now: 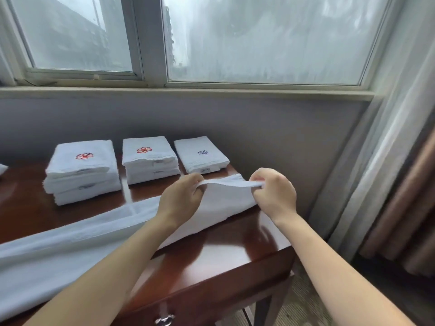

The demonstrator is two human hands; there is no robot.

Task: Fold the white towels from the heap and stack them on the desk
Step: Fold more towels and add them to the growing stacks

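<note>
Three lots of folded white towels are set in a row at the back of the table (223,250), close to the wall below the window (259,38). The left pile (82,175) is the tallest and is topped by a red embroidered emblem. The middle pile (149,161) is placed just beside it and is also marked in red. At the right a lower folded towel (201,156) with a blue emblem is laid, apart from the middle pile by a narrow strip of bare wood.

A long white towel (94,243) is stretched slantwise across the table, from the lower left edge of the view up to the right rear of the tabletop. Most of its length is rested flat on the wood, and only its far end is lifted. That end is held taut between the two hands, in front of the blue-marked towel. The edge is pinched by the curled fingers (196,184) and thumb of the left hand (181,198). The opposite corner is pinched in the same way by the right hand (274,191), whose fingers (257,184) are bent inward over the cloth.

A metal drawer handle (164,320) is seen at the table's front, and a curtain (400,196) is hung at the right.
</note>
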